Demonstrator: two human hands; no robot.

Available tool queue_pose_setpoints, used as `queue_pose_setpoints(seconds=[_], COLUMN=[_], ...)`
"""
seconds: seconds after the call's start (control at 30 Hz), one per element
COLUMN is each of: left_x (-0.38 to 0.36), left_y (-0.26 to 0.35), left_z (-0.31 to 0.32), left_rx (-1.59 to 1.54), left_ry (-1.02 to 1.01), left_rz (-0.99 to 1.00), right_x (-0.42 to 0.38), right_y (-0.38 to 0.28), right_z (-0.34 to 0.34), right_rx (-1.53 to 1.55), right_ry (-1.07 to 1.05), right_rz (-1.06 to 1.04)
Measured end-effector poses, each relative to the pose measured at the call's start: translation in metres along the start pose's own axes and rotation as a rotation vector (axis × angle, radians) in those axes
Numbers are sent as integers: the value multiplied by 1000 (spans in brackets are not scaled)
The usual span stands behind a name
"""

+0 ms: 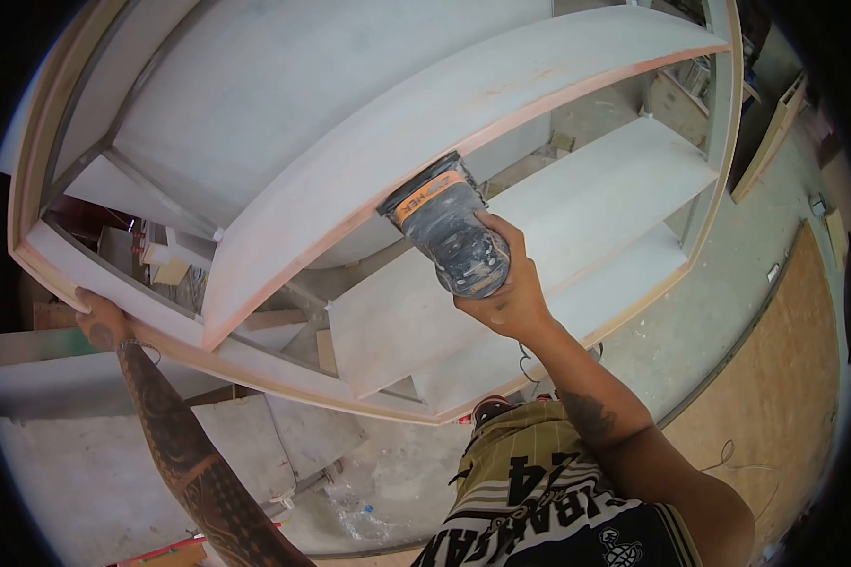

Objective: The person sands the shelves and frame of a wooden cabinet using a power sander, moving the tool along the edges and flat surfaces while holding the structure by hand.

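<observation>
- Nearest, at the bottom of the frame, a patterned jersey [529, 506] carries a large "4" and big block letters, only partly readable, that seem to end in "GAN".
- The right hand [509, 288], center, is wrapped around the body of a dusty dark power sander [468, 246].
- An orange band [429, 197] across the sander bears dark lettering; "HER" can be made out, the start is unclear.
- The sander's black pad end touches the pinkish edge [577, 92] of a long curved panel [425, 109] that sweeps from lower left to upper right.
- The left hand [101, 319], left side of the frame, has its fingers curled over the wooden outer rim [321, 401] of the large pale unit.
- The unit has open compartments: a broad pale shelf [586, 203] right of center, with another pale shelf [624, 293] below it.
- Through the opening at left show small wood pieces [170, 272] and clutter; whether they lie inside or beyond the unit cannot be told.
- Crumpled clear plastic [369, 518] lies on the gray, marked floor [728, 283], bottom center.
- At lower right lies a brown wooden sheet [771, 378] with a thin cable [730, 457] over it.
- A narrow board [773, 140] stands tilted at upper right.
</observation>
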State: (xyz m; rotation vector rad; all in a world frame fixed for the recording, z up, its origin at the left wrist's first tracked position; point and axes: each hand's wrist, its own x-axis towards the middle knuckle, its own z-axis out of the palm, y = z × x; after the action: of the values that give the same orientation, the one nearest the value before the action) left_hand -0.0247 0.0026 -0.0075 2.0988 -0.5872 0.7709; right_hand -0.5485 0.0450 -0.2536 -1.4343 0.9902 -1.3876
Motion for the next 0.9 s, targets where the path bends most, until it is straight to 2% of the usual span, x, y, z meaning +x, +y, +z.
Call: queue_pose_setpoints(seconds=[0.2, 0.3, 0.53, 0.77, 0.9], left_x=[7, 8, 2, 3, 4], left_y=[-6, -6, -2, -2, -6], left_z=[6, 8, 2, 5, 5], left_rx=[-12, 9, -4, -33, -35], left_ry=[39, 67, 18, 30, 24], left_rz=[37, 21, 18, 12, 29], right_x=[-4, -8, -7, -2, 5], right_y=[3, -11, -30, -37, -24], right_z=[11, 25, 54, 35, 12], right_rx=[46, 2, -122, -130, -28], right_ry=[-28, -148, -299, -259, -83], right_rz=[-55, 43, 43, 119, 56])
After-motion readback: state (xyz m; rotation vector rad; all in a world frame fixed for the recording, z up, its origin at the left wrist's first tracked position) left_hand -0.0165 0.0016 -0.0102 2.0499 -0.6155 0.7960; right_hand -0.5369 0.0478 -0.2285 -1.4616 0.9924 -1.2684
